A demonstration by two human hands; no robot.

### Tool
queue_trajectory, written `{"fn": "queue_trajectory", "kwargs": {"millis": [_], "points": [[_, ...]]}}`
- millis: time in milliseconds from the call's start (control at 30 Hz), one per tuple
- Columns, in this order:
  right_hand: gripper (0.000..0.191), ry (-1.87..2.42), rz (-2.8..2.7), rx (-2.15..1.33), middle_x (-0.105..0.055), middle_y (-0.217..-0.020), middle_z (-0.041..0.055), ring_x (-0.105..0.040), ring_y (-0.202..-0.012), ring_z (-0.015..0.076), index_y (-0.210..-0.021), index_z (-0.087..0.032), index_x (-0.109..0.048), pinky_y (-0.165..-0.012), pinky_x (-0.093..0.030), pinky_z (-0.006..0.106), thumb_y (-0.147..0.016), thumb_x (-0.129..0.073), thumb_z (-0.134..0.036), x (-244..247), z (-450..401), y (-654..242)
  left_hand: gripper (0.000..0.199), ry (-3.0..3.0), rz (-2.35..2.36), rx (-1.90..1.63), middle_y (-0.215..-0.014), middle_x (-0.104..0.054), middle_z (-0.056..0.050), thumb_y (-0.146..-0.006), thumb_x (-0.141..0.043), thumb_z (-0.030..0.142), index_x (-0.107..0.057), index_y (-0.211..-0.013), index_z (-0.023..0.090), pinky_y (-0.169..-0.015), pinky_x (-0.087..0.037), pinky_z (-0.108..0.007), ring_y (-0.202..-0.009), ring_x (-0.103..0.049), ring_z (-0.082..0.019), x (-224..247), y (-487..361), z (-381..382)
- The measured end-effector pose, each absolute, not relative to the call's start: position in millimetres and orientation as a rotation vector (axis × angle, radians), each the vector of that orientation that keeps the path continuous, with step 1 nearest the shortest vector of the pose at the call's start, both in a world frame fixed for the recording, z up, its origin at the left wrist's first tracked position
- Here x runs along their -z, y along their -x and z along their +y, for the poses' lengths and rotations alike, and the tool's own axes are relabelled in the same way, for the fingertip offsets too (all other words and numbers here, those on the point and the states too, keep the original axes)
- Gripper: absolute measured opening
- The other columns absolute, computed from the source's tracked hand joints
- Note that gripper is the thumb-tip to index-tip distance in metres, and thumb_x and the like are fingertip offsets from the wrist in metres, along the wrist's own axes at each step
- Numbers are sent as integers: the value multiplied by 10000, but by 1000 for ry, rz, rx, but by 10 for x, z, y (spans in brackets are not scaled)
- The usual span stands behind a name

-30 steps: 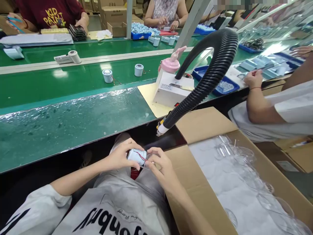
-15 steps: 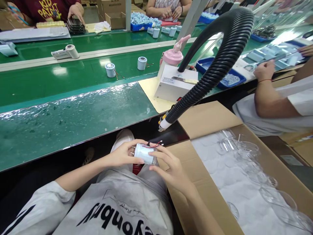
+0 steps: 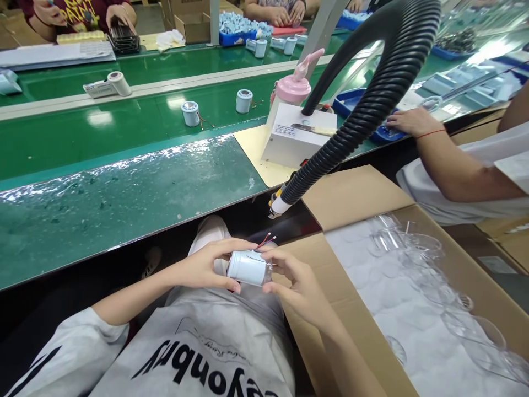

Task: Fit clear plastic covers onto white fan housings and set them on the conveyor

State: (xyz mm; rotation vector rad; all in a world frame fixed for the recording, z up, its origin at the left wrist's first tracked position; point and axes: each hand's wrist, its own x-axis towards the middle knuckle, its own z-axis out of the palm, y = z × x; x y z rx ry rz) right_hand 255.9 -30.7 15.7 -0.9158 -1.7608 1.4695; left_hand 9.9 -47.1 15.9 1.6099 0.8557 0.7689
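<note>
A light blue cylinder [image 3: 248, 268] with a clear part at its right end lies sideways between my two hands, above my lap. Thin red and dark wires [image 3: 266, 240] with small white plugs stick up from its far side. My left hand [image 3: 217, 264] grips the left end, thumb below and fingers over the top. At the right end, by the clear part, my right hand [image 3: 291, 275] holds it between thumb and curled fingers. Just beyond the hands hangs the metal-tipped nozzle [image 3: 278, 207] of a black ribbed hose [image 3: 363, 105].
An open cardboard box [image 3: 351, 325] with clear plastic pieces stands at the right. A green belt [image 3: 144, 118] carries light blue cylinders [image 3: 190, 113]. A white device [image 3: 295, 140] and pink-lidded bottle [image 3: 292, 88] stand at the bench edge. A co-worker's arm [image 3: 458, 165] reaches in from the right.
The cylinder has turned in my hands, its wires now on the far side, and moved slightly right. The right co-worker's hand has moved left to a blue tray. The belt cylinders have shifted slightly right.
</note>
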Motion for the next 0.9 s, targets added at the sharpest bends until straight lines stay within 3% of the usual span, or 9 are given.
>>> {"fn": "queue_trajectory", "kwargs": {"millis": [467, 900], "points": [[547, 1018, -1450, -1825, -676, -1049, 68, -662, -809, 192, -1082, -248, -637, -675, -576, 286, -770, -748, -684, -94, -308, -2512, 743, -1760, 809, -779, -1504, -541, -128, -797, -811, 394, -510, -1470, 304, -1176, -386, -496, -1388, -510, -323, -122, -52, -482], [499, 991, -1292, -2001, -592, -858, 12, -605, -674, 151, -987, -231, -584, -555, -558, 256, -801, -720, -673, -144, -306, -2435, 729, -1788, 790, -780, -1511, -533, -135, -807, -808, 353, -511, -1470, 295, -1176, -389, -471, -1389, -511, -312, -122, -40, -478]]}}
